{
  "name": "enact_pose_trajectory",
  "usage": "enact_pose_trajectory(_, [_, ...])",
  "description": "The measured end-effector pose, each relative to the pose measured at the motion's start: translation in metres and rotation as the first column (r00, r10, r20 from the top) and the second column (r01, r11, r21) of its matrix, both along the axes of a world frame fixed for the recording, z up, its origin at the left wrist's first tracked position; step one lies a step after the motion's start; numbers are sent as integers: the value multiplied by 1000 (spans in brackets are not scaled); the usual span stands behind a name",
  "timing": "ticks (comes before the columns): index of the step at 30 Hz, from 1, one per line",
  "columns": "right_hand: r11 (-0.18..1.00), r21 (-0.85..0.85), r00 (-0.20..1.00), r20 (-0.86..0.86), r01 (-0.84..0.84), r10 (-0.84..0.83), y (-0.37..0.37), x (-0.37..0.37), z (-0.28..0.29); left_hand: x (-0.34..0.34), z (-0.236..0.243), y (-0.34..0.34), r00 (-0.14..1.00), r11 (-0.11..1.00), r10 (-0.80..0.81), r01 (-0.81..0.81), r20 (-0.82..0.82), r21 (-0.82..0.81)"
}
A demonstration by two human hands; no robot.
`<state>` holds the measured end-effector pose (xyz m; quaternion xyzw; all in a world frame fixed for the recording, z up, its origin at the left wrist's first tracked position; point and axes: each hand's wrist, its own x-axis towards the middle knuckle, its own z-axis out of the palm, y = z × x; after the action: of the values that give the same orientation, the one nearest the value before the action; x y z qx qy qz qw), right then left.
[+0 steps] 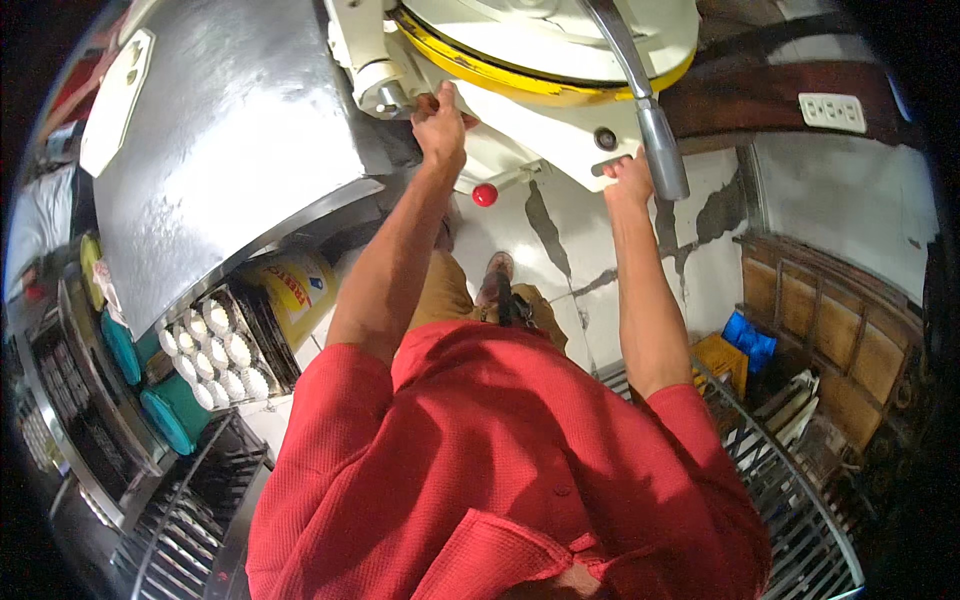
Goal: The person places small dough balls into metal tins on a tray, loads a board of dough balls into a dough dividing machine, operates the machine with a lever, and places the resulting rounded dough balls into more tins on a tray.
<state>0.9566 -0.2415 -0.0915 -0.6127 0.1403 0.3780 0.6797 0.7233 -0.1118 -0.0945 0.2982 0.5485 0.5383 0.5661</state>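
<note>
A large white machine (520, 125) with a round, yellow-edged head (560, 88) stands in front of me. My left hand (440, 130) is closed around a short metal handle (392, 100) at the machine's left side. On the right, my right hand (628, 180) has its fingers curled at a slot in the white machine body, partly hidden by the hand's own grip. A long metal lever (660, 145) with a thick grip slants down just beside and above that hand. Between my arms, a red ball-shaped knob (484, 194) shows below the machine.
A shiny metal table (230, 110) lies at left. Below it are a tray of white paper-lined cups (215, 350) and a yellow container (295, 290). Metal racks (790, 500) stand on both sides. A yellow crate (722, 362) and blue item (750, 340) sit at right.
</note>
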Motion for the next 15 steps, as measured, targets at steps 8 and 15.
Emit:
enact_pose_trajectory(8, [952, 38, 950, 95, -303, 299, -20, 15, -9, -34, -6, -4, 1000, 1000, -24, 24, 6, -17])
enact_pose_trajectory(15, [938, 155, 298, 953, -309, -59, 47, 90, 324, -98, 141, -33, 950, 870, -167, 267, -263, 414])
